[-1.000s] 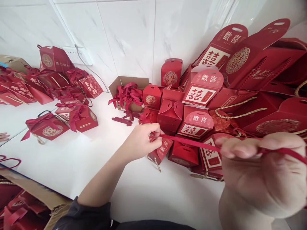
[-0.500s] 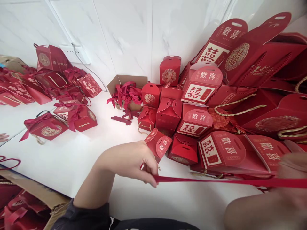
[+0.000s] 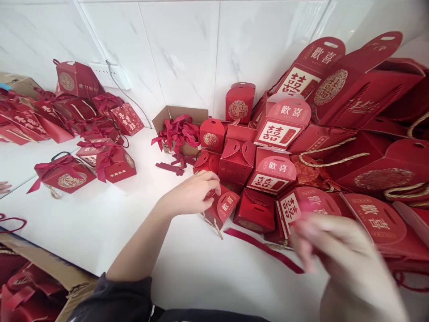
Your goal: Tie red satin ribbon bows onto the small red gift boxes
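- While your left hand (image 3: 192,194) sits on the small red box (image 3: 224,208) mid-table, its fingers are curled over the box's top edge, thumb side hidden. It reads as a hold, not a light touch.
- That box lies tilted at the near edge of the box pile (image 3: 268,170), touching its neighbours, with its cord handle (image 3: 214,226) trailing onto the white table (image 3: 110,223).
- Your right hand (image 3: 335,255) is near right and motion-blurred. The fingers look loosely spread and I see nothing pinched.
- The red ribbon (image 3: 264,249) lies flat on the table, running from just right of the small box toward your right hand. Its near end goes under your fingertips; I can't tell whether they touch it.
- Step in hand, my read: box steadied with the left, ribbon loose on the table and not yet on the box.
- Next move calls for, my read: a clean pinch on one ribbon end, the strip kept flat and untwisted, and the left hand holding the box clear of the pile so its neighbours don't shift.
- Around you: a cardboard carton (image 3: 167,116) of ribbons far centre, with a loose strip (image 3: 170,169) just in front of it.
- Far left: boxes already tied with bows (image 3: 63,176).
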The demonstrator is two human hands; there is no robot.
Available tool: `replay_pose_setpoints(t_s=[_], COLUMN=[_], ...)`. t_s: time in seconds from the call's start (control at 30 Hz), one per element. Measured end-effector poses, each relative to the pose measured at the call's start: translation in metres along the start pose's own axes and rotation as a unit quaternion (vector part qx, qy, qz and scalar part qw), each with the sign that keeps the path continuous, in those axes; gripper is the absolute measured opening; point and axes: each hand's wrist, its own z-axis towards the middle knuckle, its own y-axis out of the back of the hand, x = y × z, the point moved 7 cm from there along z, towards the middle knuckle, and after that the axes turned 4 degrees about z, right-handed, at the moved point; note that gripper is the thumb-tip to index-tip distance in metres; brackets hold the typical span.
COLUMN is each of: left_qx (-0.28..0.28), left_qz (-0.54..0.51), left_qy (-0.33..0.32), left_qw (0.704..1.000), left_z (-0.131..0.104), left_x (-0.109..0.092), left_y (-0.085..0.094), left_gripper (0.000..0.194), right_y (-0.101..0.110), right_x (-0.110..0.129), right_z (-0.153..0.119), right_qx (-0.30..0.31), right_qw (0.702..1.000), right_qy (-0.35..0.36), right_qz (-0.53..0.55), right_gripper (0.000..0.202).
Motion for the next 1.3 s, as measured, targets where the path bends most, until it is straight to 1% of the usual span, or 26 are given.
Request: replay_pose_setpoints(t_s=[0.03,0.07,0.1,0.17,0.23,0.3,0.33,0.47,0.53,0.73,0.8,0.87,0.9,0.97,1.03,1.07,1.13,1.2,1.3], left_qx=[0.000,0.005,0.010,0.024,0.038,0.049,0.053,0.057,0.053,0.055,0.055,0.056,0.056,0.058,0.062,0.065,0.071,0.078,0.094], left_qz=[0.011,0.015,0.016,0.008,0.000,-0.010,-0.016,-0.041,-0.047,-0.057,-0.056,-0.052,-0.048,-0.042,-0.041,-0.041,-0.039,-0.032,-0.026], left_qy=[0.002,0.001,-0.001,-0.006,-0.007,-0.005,-0.004,-0.010,-0.011,-0.009,-0.008,-0.008,-0.007,-0.006,-0.007,-0.009,-0.013,-0.016,-0.022], left_qw=[1.000,1.000,1.000,1.000,0.999,0.999,0.998,0.997,0.997,0.997,0.997,0.997,0.997,0.997,0.997,0.997,0.997,0.996,0.995], left_z=[0.002,0.004,0.006,0.008,0.010,0.010,0.010,0.011,0.011,0.012,0.012,0.013,0.013,0.012,0.012,0.012,0.012,0.012,0.012], left_x=[0.001,0.002,0.002,0.002,0.003,0.004,0.005,0.003,0.002,0.003,0.004,0.005,0.005,0.006,0.005,0.004,0.001,-0.001,-0.003], left_y=[-0.006,-0.011,-0.016,-0.022,-0.025,-0.025,-0.025,-0.023,-0.022,-0.024,-0.024,-0.025,-0.025,-0.025,-0.025,-0.025,-0.025,-0.025,-0.024], left_gripper=[0.016,0.016,0.017,0.022,0.026,0.029,0.030,0.029,0.028,0.026,0.027,0.030,0.031,0.030,0.033,0.033,0.027,0.021,0.018], right_y=[-0.021,-0.042,-0.061,-0.077,-0.084,-0.088,-0.088,-0.089,-0.094,-0.105,-0.108,-0.111,-0.111,-0.109,-0.106,-0.106,-0.107,-0.108,-0.108], right_x=[-0.014,-0.026,-0.036,-0.045,-0.048,-0.048,-0.047,-0.044,-0.046,-0.060,-0.063,-0.065,-0.066,-0.068,-0.068,-0.068,-0.068,-0.069,-0.071], right_z=[0.006,0.008,0.006,0.007,0.005,0.002,0.001,0.004,0.003,-0.005,-0.006,-0.007,-0.006,-0.002,0.003,0.005,0.007,0.008,0.009], right_qx=[0.062,0.116,0.163,0.173,0.201,0.238,0.246,0.236,0.240,0.272,0.288,0.300,0.299,0.278,0.249,0.239,0.230,0.225,0.219], right_qw=[0.994,0.977,0.949,0.939,0.928,0.912,0.908,0.903,0.895,0.880,0.872,0.868,0.872,0.894,0.915,0.921,0.920,0.915,0.910], right_qy=[-0.075,-0.153,-0.233,-0.287,-0.314,-0.335,-0.340,-0.335,-0.342,-0.373,-0.379,-0.378,-0.371,-0.345,-0.314,-0.305,-0.306,-0.317,-0.330], right_qz=[0.051,0.096,0.139,0.074,0.000,-0.014,0.003,0.128,0.159,0.111,0.114,0.121,0.112,0.072,0.045,0.048,0.078,0.108,0.121], right_gripper=[0.031,0.036,0.039,0.046,0.047,0.046,0.045,0.044,0.043,0.043,0.043,0.038,0.033,0.023,0.018,0.017,0.020,0.030,0.041])
